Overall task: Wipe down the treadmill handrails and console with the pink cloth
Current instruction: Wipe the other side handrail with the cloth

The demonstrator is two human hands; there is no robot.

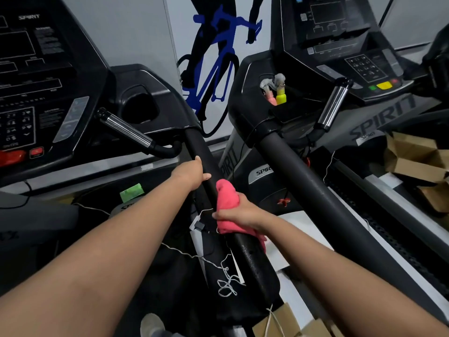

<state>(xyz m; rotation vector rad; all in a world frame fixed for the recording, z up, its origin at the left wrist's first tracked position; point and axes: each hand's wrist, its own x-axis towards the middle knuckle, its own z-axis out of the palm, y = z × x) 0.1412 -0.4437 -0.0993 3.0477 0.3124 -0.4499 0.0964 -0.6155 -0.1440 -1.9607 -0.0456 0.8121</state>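
A black padded handrail runs from the left treadmill's console down toward me. My left hand grips this rail, fingers wrapped round its far side and thumb on the near side. Just below it, my right hand holds the bunched pink cloth wrapped around the same rail, with part of the cloth hanging off the right side. A chrome pulse grip sticks out beside the console.
A second treadmill's handrail and console stand close on the right, with pink and yellow spray bottles in its cup holder. Cardboard boxes are piled at far right. White string and a tag hang under the rail.
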